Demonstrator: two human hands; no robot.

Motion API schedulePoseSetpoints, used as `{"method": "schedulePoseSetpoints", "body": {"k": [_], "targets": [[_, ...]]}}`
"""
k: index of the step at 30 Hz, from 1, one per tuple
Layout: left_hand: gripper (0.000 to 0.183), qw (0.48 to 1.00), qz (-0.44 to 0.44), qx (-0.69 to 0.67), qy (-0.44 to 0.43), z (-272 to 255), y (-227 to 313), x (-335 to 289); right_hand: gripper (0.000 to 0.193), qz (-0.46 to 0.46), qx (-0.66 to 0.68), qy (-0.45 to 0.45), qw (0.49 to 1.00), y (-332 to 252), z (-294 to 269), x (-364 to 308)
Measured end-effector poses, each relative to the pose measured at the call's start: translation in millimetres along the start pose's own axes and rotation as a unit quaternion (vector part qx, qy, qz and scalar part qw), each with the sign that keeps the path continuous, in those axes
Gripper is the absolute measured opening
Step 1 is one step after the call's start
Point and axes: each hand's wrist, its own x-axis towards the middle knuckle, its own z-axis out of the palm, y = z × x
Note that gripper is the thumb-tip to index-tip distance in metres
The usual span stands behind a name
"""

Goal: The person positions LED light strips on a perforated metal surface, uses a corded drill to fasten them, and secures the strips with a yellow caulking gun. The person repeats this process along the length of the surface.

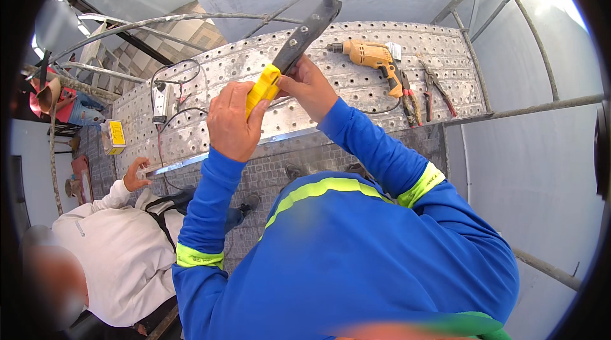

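A hand riveter (305, 33) with a dark metal head and yellow grips is held tilted up and to the right over the perforated metal platform (420, 41). Around its yellow grips is my left hand (233, 120), closed with the thumb along the side. My right hand (312, 90) is closed at the upper end of the grips, thumb and fingers meeting where yellow joins dark metal. Below my hands, a shiny metal strip (284, 136) runs along the platform's near edge.
A yellow drill (366, 54) lies on the platform, with pliers (439, 85) to its right. A power strip (161, 101) with cables and a yellow box (114, 136) are at left. A co-worker's hand (135, 174) is at the strip's left end. Scaffold rails (534, 110) surround the platform.
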Motion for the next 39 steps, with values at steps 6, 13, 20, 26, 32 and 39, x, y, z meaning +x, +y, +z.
{"method": "schedulePoseSetpoints", "body": {"k": [6, 13, 20, 26, 32, 39], "targets": [[0.023, 0.981, -0.103, -0.16, -0.039, -30.9, -39.1, -6.6, 0.035, -0.008, -0.3, 0.022, 0.954, -1.6, -6.2, 6.9], [0.047, 0.983, -0.02, -0.18, -0.037, 44.7, -50.3, -55.7, 0.04, -0.009, -0.014, 0.135, 0.991, 15.2, 4.1, 12.5], [0.057, 0.966, -0.093, 0.02, -0.239, 77.4, -119.3, -150.6, 0.062, 0.174, -0.68, 0.156, 0.695, 41.1, -130.2, 15.2], [0.05, 0.982, -0.098, 0.051, -0.155, 123.4, -112.5, -167.8, 0.065, 0.226, -0.803, 0.077, 0.546, 64.1, -118.3, -1.3], [0.044, 0.986, -0.082, 0.07, -0.129, 127.5, -100.3, -162.7, 0.049, -0.046, -0.711, -0.158, 0.683, 95.7, -65.1, -42.0], [0.04, 0.989, -0.073, 0.023, -0.124, 129.7, -102.3, -157.1, 0.034, -0.019, -0.666, -0.238, 0.706, 110.4, -44.8, -42.0]]}}
